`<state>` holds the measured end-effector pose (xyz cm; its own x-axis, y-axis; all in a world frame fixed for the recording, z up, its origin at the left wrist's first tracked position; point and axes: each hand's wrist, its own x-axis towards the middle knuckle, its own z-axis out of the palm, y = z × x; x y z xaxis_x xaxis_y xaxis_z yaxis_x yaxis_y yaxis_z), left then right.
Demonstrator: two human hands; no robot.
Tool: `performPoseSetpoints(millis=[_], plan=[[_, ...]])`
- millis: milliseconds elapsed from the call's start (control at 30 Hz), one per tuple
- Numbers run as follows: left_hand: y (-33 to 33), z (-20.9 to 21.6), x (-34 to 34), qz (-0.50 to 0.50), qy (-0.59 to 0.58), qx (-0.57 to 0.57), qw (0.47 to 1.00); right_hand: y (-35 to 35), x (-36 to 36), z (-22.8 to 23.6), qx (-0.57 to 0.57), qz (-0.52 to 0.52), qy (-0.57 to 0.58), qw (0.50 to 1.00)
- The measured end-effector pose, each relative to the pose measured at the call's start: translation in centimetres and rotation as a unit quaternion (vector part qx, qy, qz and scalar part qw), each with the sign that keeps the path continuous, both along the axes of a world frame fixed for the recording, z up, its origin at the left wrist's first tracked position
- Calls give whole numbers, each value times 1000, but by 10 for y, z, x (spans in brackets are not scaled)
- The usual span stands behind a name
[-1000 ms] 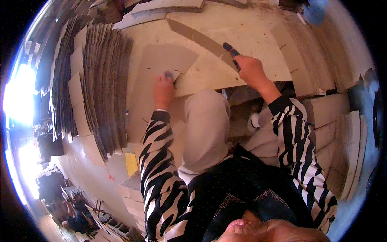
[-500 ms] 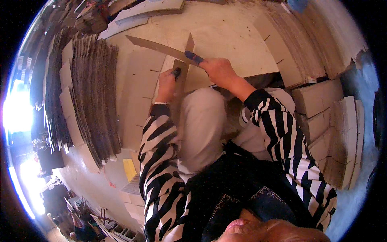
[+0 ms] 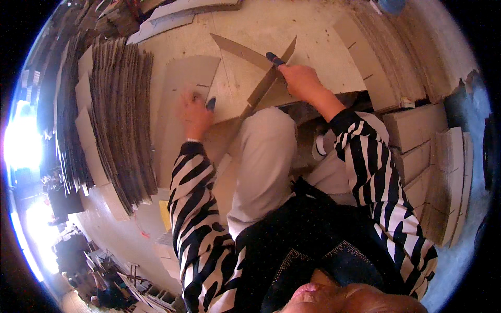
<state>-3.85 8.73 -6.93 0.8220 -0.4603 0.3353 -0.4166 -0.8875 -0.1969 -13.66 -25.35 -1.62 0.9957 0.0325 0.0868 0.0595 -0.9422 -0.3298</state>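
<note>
My right hand, with a dark cover on a finger, is closed on two narrow slotted cardboard strips that cross each other at its fingertips. One strip points to the far left; the other slants from the far right down toward my knee. My left hand is over a flat cardboard sheet with short slits. Its thumb, in a dark cover, stands apart from the blurred fingers, and nothing shows in its grip. Whether it touches the sheet is hard to see.
A tall row of stacked cardboard pieces stands at the left. More stacked cardboard lies at the far right, with bundles below it. Grey-white sheets lie at the far edge of the pale board. My knees are close below.
My right hand has carried the crossed strips to the right and slightly away. My left hand has let go of the strip and shifted left over the flat sheet.
</note>
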Motion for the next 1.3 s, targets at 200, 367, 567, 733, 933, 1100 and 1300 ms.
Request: performPoseSetpoints(millis=[200, 367, 567, 733, 933, 1100, 1300], plan=[[-50, 26, -85, -140, 82, 64, 985, -30, -23, 3, 10, -48, -2, 999], [-22, 28, -72, -3, 127, 20, 992, 2, -12, -2, 54, 47, -120, 990], [-42, 40, 0, 72, 114, -193, 972, 1, -28, 12, 34, 108, -169, 979], [-62, 33, 7, 60, 202, -387, 898, 10, -19, 0, 13, 100, -160, 982], [-92, 36, 3, 65, 217, -407, 885, 0, -26, 10, 31, 84, -233, 968], [-29, 78, 37, 69, 55, -223, 971, 7, -21, 18, 58, 83, -260, 960], [-45, 98, 37, 85, -85, 3, 993, -10, -26, 17, 53, 54, -285, 955]])
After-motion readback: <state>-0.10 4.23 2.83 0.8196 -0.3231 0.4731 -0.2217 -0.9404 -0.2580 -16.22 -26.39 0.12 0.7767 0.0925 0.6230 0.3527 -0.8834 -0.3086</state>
